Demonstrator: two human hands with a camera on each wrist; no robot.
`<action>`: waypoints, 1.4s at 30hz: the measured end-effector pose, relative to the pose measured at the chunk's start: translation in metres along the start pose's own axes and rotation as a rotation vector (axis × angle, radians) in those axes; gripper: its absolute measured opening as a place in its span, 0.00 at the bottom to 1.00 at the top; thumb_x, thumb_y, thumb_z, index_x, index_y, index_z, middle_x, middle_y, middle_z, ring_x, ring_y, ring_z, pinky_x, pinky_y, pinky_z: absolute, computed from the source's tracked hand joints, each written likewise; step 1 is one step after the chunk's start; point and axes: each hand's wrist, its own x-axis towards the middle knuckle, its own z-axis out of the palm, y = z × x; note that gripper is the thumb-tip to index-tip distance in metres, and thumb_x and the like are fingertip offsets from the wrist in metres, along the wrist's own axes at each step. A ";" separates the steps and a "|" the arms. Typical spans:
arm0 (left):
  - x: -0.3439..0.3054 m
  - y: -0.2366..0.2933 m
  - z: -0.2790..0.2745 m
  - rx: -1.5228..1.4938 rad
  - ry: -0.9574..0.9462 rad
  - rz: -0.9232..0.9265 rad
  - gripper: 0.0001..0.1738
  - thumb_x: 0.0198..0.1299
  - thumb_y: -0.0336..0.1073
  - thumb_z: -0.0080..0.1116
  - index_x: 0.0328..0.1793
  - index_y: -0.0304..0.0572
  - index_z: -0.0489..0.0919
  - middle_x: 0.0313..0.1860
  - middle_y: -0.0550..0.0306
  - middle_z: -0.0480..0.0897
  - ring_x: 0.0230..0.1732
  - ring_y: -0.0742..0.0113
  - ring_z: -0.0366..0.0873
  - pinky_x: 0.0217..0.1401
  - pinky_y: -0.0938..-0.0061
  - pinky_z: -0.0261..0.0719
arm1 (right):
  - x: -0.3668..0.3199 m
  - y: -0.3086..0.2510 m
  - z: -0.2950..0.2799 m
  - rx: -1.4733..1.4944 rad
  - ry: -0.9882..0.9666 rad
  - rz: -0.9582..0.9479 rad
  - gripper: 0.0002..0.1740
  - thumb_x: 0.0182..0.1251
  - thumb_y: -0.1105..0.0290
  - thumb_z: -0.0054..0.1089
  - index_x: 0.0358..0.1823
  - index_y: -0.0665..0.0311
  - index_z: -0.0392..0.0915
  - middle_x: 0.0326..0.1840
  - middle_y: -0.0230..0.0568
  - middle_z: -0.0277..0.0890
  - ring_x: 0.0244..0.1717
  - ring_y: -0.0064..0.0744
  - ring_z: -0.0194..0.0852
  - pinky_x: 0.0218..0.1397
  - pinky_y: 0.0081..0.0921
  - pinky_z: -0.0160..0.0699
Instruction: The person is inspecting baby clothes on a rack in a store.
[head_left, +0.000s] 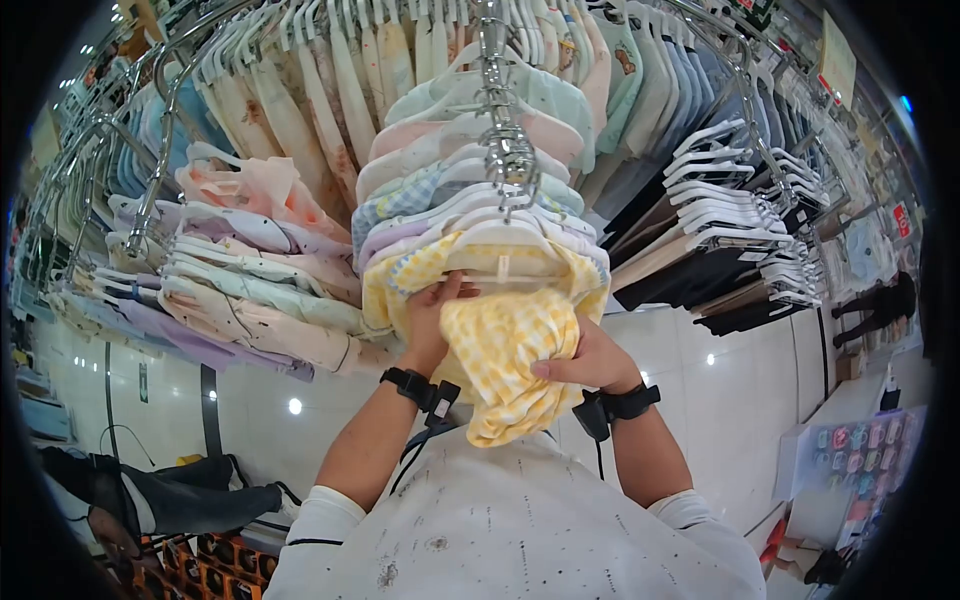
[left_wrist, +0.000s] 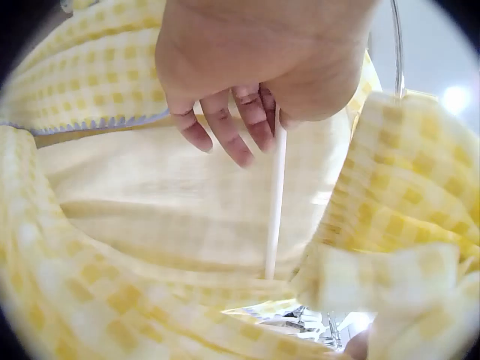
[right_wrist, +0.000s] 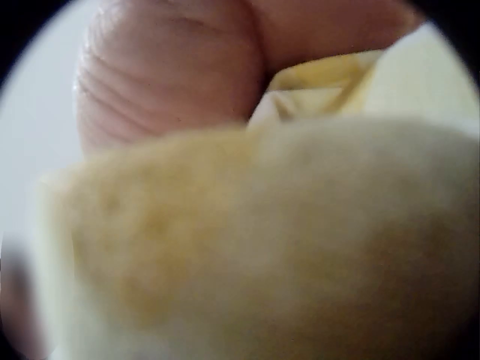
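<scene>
Left forearm angles toward 1 o'clock, right toward 11. Left hand [head_left: 430, 320] pinches white hanger bar [left_wrist: 277, 202]; right hand [head_left: 600, 362], thumb uppermost, grips bunched gingham garment [head_left: 505, 345]. Cloth yellow-and-white, creased, folded over. It sits between the hands, long axis roughly 12 to 6, narrower end toward 6.

A yellow-and-white checked top [head_left: 421, 268] with blue edging hangs on a white hanger [head_left: 505, 234]; the left hand [head_left: 430, 318] has its fingers curled at the hanger's slim lower bar [left_wrist: 276, 202]. Just in front, a bunched yellow-and-white checked cloth [head_left: 508, 362] droops downward, the right hand [head_left: 598, 362] gripping its side, thumb laid over it; whether cloth and top are joined cannot be told
</scene>
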 end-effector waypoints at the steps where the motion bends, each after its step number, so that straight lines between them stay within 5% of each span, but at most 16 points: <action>1: 0.001 0.004 0.003 0.042 0.027 -0.011 0.18 0.70 0.44 0.66 0.45 0.31 0.85 0.38 0.56 0.87 0.39 0.71 0.85 0.45 0.77 0.80 | 0.002 0.003 -0.008 -0.066 -0.042 0.046 0.29 0.63 0.70 0.73 0.64 0.67 0.74 0.56 0.34 0.82 0.55 0.23 0.78 0.61 0.27 0.78; 4: 0.006 0.009 0.005 0.100 0.061 -0.016 0.18 0.71 0.45 0.64 0.49 0.35 0.82 0.43 0.53 0.87 0.42 0.63 0.88 0.46 0.73 0.83 | 0.006 0.022 -0.034 -0.229 -0.055 0.113 0.24 0.65 0.67 0.73 0.60 0.67 0.78 0.51 0.33 0.83 0.50 0.21 0.79 0.55 0.25 0.79; 7: -0.010 0.021 0.001 -0.049 -0.148 -0.277 0.34 0.75 0.62 0.48 0.63 0.36 0.76 0.53 0.49 0.86 0.52 0.58 0.86 0.57 0.64 0.81 | 0.009 0.034 -0.041 -0.206 -0.053 0.090 0.20 0.66 0.67 0.71 0.57 0.67 0.81 0.48 0.33 0.85 0.46 0.20 0.81 0.51 0.23 0.80; 10: -0.037 0.021 0.013 -0.059 -0.163 -0.494 0.36 0.76 0.65 0.44 0.67 0.37 0.76 0.58 0.51 0.84 0.54 0.58 0.84 0.60 0.65 0.80 | 0.014 0.034 -0.039 -0.219 -0.114 0.073 0.19 0.67 0.67 0.70 0.56 0.68 0.81 0.48 0.33 0.85 0.47 0.19 0.81 0.52 0.23 0.80; 16: -0.079 -0.016 0.031 0.240 -0.218 -0.474 0.31 0.77 0.59 0.47 0.69 0.41 0.76 0.59 0.57 0.84 0.56 0.71 0.83 0.58 0.72 0.82 | 0.014 0.040 -0.048 -0.164 -0.307 0.092 0.19 0.68 0.68 0.69 0.58 0.66 0.80 0.48 0.32 0.85 0.46 0.19 0.81 0.52 0.22 0.80; 19: -0.085 -0.027 0.029 -0.221 -0.164 -0.577 0.28 0.78 0.56 0.48 0.69 0.42 0.76 0.60 0.56 0.83 0.58 0.71 0.82 0.62 0.72 0.82 | 0.013 0.044 -0.055 -0.202 -0.408 0.116 0.20 0.68 0.69 0.69 0.59 0.66 0.80 0.49 0.31 0.84 0.48 0.20 0.80 0.53 0.22 0.80; 24: -0.083 0.007 0.035 -0.120 -0.093 -0.472 0.23 0.73 0.43 0.60 0.68 0.39 0.76 0.60 0.54 0.83 0.54 0.69 0.84 0.58 0.74 0.84 | 0.015 0.040 -0.063 -0.074 -0.392 -0.009 0.21 0.68 0.68 0.71 0.60 0.66 0.80 0.53 0.31 0.84 0.51 0.20 0.79 0.57 0.25 0.79; 26: -0.082 0.015 0.038 0.245 0.038 -0.070 0.21 0.71 0.36 0.63 0.66 0.36 0.76 0.56 0.56 0.84 0.52 0.72 0.83 0.56 0.75 0.83 | 0.022 0.067 -0.077 -0.040 -0.341 0.052 0.23 0.69 0.65 0.70 0.61 0.66 0.79 0.55 0.32 0.83 0.50 0.21 0.80 0.57 0.25 0.79; 28: -0.089 0.027 0.051 0.317 0.056 0.048 0.20 0.71 0.35 0.63 0.65 0.37 0.77 0.56 0.57 0.84 0.53 0.74 0.82 0.55 0.77 0.81 | 0.027 0.091 -0.096 -0.300 -0.362 0.385 0.25 0.70 0.62 0.68 0.64 0.65 0.77 0.56 0.35 0.83 0.49 0.22 0.80 0.56 0.26 0.80; 29: -0.094 0.036 0.057 0.404 0.094 0.204 0.18 0.71 0.34 0.63 0.63 0.37 0.77 0.55 0.59 0.84 0.53 0.77 0.81 0.55 0.78 0.80 | 0.030 0.106 -0.102 -0.361 -0.409 0.304 0.27 0.70 0.60 0.67 0.66 0.65 0.75 0.56 0.37 0.82 0.47 0.23 0.81 0.55 0.26 0.80; 32: -0.112 0.053 0.067 0.339 0.056 0.260 0.15 0.70 0.29 0.63 0.60 0.35 0.77 0.54 0.61 0.82 0.53 0.77 0.79 0.56 0.78 0.78 | 0.027 0.074 -0.102 -0.297 -0.415 0.304 0.27 0.69 0.59 0.68 0.65 0.64 0.76 0.53 0.36 0.83 0.49 0.21 0.79 0.55 0.24 0.78; 34: -0.125 0.067 0.068 0.462 -0.033 0.263 0.16 0.68 0.29 0.65 0.60 0.35 0.78 0.52 0.60 0.83 0.51 0.77 0.79 0.55 0.78 0.79 | 0.025 0.042 -0.090 -0.337 -0.387 0.164 0.27 0.67 0.58 0.71 0.62 0.64 0.77 0.51 0.33 0.81 0.52 0.18 0.76 0.56 0.21 0.77; 36: -0.133 0.069 0.069 0.579 -0.109 0.265 0.17 0.67 0.29 0.67 0.60 0.35 0.78 0.50 0.60 0.84 0.49 0.77 0.79 0.54 0.79 0.79 | 0.025 0.022 -0.075 0.029 -0.294 -0.124 0.22 0.67 0.63 0.72 0.58 0.64 0.78 0.53 0.30 0.79 0.55 0.17 0.74 0.57 0.19 0.75; 39: -0.132 0.077 0.081 0.612 -0.304 0.363 0.19 0.63 0.29 0.70 0.59 0.36 0.79 0.49 0.62 0.84 0.48 0.77 0.79 0.53 0.79 0.79 | 0.027 0.002 -0.071 0.095 -0.381 0.117 0.18 0.66 0.72 0.72 0.56 0.65 0.79 0.54 0.28 0.76 0.54 0.16 0.73 0.56 0.18 0.75; 42: -0.128 0.090 0.086 0.759 -0.156 0.284 0.17 0.57 0.28 0.76 0.48 0.37 0.79 0.41 0.64 0.83 0.41 0.79 0.78 0.44 0.79 0.77 | 0.030 -0.002 -0.073 0.039 -0.197 -0.012 0.17 0.65 0.78 0.70 0.54 0.64 0.79 0.52 0.28 0.76 0.50 0.16 0.73 0.53 0.18 0.74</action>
